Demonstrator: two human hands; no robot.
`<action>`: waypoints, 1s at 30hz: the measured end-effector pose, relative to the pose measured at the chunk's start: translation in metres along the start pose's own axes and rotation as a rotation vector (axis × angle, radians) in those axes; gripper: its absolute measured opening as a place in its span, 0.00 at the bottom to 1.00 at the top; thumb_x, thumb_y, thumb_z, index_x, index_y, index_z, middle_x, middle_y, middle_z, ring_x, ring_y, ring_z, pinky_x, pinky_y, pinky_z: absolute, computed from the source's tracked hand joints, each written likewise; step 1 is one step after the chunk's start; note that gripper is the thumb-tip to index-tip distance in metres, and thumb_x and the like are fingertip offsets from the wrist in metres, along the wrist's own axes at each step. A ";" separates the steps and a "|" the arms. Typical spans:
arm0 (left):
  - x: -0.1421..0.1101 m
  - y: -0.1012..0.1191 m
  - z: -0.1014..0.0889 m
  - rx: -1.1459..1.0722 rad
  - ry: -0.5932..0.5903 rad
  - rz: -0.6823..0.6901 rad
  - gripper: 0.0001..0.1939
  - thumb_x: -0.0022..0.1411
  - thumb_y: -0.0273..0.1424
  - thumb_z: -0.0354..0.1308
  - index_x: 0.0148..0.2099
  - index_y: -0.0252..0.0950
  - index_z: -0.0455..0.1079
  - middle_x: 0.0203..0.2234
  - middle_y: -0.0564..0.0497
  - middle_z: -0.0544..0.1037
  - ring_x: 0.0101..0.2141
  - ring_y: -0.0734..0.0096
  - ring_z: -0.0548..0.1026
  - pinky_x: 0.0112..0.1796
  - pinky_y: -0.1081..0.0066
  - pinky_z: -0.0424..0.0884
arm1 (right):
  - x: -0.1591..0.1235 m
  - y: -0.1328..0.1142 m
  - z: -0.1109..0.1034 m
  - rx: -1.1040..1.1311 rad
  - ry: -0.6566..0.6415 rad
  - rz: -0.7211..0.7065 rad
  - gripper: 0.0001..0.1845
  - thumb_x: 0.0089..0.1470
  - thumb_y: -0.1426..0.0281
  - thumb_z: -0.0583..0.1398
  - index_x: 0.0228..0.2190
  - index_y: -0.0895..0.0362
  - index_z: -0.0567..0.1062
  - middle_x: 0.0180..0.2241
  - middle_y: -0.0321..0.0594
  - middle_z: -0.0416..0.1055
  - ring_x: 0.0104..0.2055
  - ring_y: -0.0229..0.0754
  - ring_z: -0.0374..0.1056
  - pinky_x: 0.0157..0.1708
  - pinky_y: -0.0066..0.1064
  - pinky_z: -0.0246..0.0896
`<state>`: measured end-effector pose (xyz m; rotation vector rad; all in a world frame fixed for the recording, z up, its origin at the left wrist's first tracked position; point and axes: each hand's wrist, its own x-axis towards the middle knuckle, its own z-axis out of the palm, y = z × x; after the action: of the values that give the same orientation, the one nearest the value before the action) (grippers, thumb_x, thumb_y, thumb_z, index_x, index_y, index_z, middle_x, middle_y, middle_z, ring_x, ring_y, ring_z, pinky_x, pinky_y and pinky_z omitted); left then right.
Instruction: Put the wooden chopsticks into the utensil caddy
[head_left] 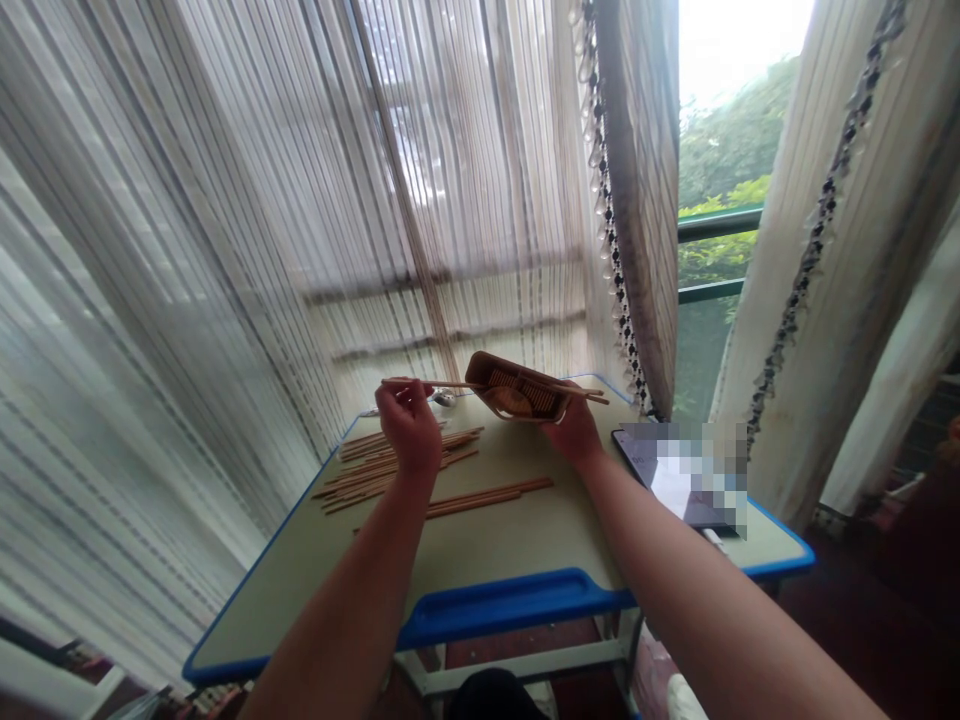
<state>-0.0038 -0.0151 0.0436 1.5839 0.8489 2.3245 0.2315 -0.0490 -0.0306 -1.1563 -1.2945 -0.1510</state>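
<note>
My left hand (409, 425) is closed in a pinch on one end of a pair of wooden chopsticks (457, 384), held level above the table. Their far ends pass through a brown slotted holder (517, 390) that my right hand (574, 430) grips from below, tilted on its side. Several more wooden chopsticks (397, 462) lie loose on the table under my left hand, and another pair (487, 497) lies nearer to me.
The table (517, 545) has a pale top and blue edge with a blue tray lip at the front. A dark flat device (675, 470) lies at the right. Sheer curtains hang close behind and to the left; a window opens at the right.
</note>
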 end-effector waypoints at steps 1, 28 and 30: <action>-0.002 -0.001 0.000 0.017 -0.038 0.011 0.08 0.64 0.33 0.57 0.39 0.37 0.61 0.31 0.54 0.73 0.28 0.75 0.78 0.32 0.73 0.76 | 0.000 0.000 0.000 0.001 -0.003 -0.001 0.24 0.40 0.72 0.64 0.42 0.54 0.68 0.43 0.46 0.70 0.46 0.53 0.69 0.49 0.45 0.68; -0.024 -0.011 0.007 0.211 -0.455 0.044 0.08 0.61 0.33 0.60 0.39 0.36 0.78 0.34 0.47 0.83 0.28 0.70 0.79 0.30 0.72 0.76 | -0.001 0.010 0.001 0.013 0.033 -0.005 0.29 0.37 0.73 0.64 0.45 0.53 0.69 0.47 0.46 0.69 0.51 0.57 0.68 0.52 0.55 0.66; -0.024 -0.011 0.007 0.227 -0.472 0.038 0.08 0.61 0.32 0.60 0.40 0.36 0.78 0.35 0.46 0.83 0.27 0.70 0.79 0.30 0.71 0.76 | -0.001 0.011 0.002 0.018 0.040 -0.003 0.29 0.37 0.73 0.65 0.45 0.52 0.69 0.48 0.46 0.69 0.51 0.57 0.68 0.52 0.55 0.66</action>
<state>0.0110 -0.0148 0.0204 2.1356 0.9874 1.7973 0.2369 -0.0433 -0.0382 -1.1308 -1.2598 -0.1632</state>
